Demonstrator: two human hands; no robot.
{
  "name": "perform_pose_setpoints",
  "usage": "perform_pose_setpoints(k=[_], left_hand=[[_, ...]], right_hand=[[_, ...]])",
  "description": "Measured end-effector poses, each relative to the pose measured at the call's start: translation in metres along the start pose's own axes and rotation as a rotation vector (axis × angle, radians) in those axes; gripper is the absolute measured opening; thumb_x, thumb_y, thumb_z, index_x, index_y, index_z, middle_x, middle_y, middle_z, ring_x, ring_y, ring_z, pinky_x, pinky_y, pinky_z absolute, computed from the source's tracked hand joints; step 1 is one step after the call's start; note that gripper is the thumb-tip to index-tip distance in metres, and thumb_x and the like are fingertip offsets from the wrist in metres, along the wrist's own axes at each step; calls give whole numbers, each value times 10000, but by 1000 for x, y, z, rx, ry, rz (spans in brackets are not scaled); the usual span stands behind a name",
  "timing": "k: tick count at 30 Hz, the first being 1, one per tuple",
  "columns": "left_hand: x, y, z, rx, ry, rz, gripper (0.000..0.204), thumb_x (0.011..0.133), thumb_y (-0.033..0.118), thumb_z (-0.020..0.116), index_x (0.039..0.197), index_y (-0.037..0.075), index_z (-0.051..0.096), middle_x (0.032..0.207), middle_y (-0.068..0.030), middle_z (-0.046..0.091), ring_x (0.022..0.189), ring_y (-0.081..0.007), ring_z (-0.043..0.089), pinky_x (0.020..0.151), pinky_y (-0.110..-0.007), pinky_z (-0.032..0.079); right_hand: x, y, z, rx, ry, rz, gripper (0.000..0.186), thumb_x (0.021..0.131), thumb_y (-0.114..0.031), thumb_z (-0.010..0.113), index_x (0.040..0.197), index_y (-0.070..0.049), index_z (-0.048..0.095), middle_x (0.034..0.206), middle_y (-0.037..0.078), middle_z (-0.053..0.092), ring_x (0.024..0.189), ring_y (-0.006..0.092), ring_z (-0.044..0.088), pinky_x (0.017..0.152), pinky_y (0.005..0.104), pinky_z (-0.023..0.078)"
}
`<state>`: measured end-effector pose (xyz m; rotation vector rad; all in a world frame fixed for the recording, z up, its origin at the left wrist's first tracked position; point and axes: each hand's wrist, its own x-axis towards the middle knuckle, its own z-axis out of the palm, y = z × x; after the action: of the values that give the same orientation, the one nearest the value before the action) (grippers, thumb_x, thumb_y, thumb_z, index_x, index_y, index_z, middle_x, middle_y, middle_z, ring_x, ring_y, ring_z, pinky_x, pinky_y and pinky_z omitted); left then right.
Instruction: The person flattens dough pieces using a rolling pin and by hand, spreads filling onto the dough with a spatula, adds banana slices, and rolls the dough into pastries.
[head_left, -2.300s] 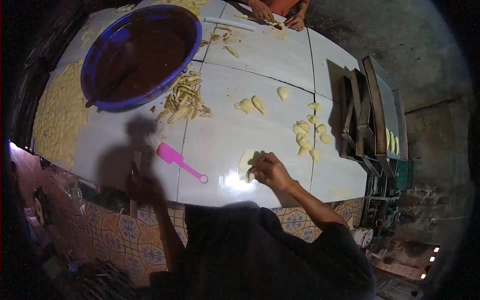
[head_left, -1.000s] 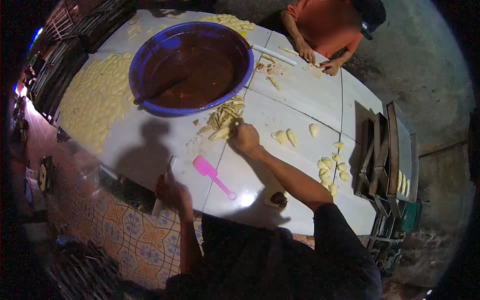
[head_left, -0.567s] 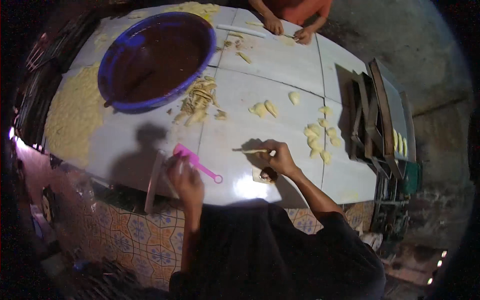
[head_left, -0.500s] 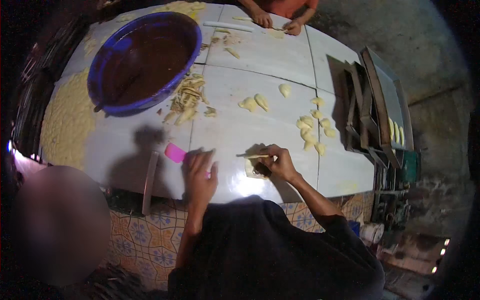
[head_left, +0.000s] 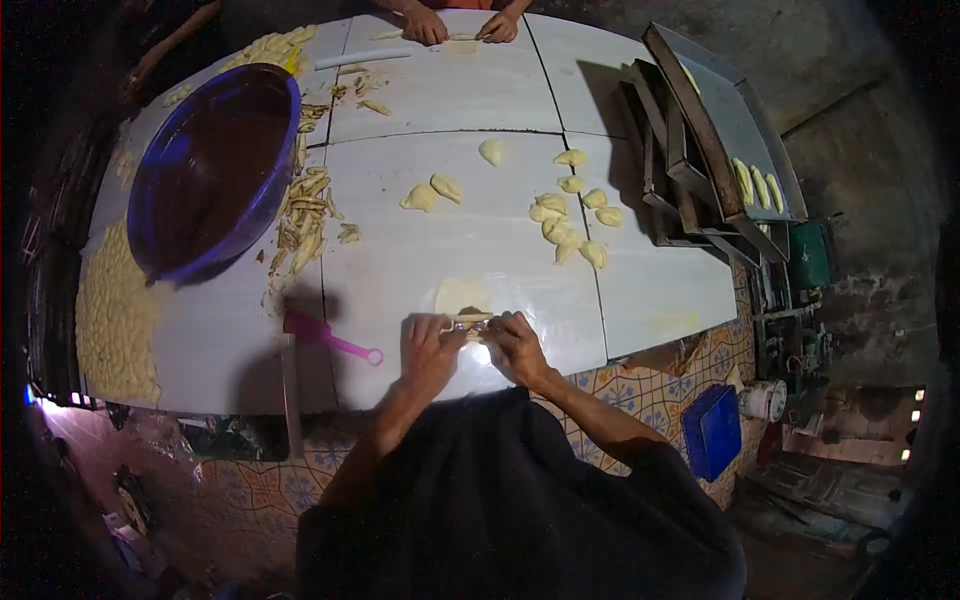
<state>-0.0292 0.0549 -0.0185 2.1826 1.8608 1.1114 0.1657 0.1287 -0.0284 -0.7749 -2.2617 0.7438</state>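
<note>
My left hand (head_left: 428,352) and my right hand (head_left: 517,350) meet at the near edge of a flat piece of pale dough (head_left: 461,291). Between their fingertips, a pale strip (head_left: 470,317) lies across the dough, with a little dark filling around it. Both hands pinch the near edge of the dough from either side; the fingers partly hide it. Left of my left hand lies a pink spatula (head_left: 345,346), touched by neither hand. Several pale dough lumps (head_left: 556,220) rest farther off to the right.
A large blue basin (head_left: 285,150) of dark brown filling stands at the left, with sliced pale strips (head_left: 303,225) beside it. Dough pieces (head_left: 115,320) cover the left end. Stacked metal trays (head_left: 690,120) stand at the right. Across the table, another person's hands (head_left: 463,27) handle dough.
My left hand has left the pink spatula and come to the dough. My right hand has brought the pale strip down onto it. The whole view has shifted.
</note>
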Motion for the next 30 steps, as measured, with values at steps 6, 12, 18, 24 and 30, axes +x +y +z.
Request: perform_pose_setpoints(k=[6,12,18,24,30], left_hand=[[31,-4,10,-9,148,-312,86,780,52,686,858,78,708,1000,-108,608,1019,-316,530,891,-501,392],[33,7,-11,200,-55,-151,379,835,64,634,1211,25,651,1112,-103,600,1166,-335,468,985,-501,370],[16,-27,16,80,-83,8,387,831,99,694,1195,-5,613,1087,-128,609,1067,-339,543,967,-514,397],[5,-1,12,289,-161,-165,686,846,338,715,1363,-71,529,1519,-332,375,1456,-468,313,1131,-641,272],[97,-49,47,340,-109,-434,696,1031,323,429,1523,-135,248,1615,-335,191,1525,-479,96,1191,-650,72]], right_hand=[[46,-11,-5,285,212,329,139,870,-44,642,969,31,704,907,181,642,831,308,626,716,377,521],[34,2,-11,-16,-39,93,254,833,14,645,1084,42,665,1080,216,619,1015,381,604,892,430,522],[32,15,7,79,7,115,221,884,-35,679,1086,24,612,1062,216,606,979,405,583,847,446,520],[19,-2,3,-285,-60,231,526,1008,-309,523,1398,44,502,1521,296,388,1357,454,439,1061,551,390],[115,26,38,-518,-22,399,690,1062,-443,289,1519,73,314,1614,330,193,1524,451,156,1203,576,155]])
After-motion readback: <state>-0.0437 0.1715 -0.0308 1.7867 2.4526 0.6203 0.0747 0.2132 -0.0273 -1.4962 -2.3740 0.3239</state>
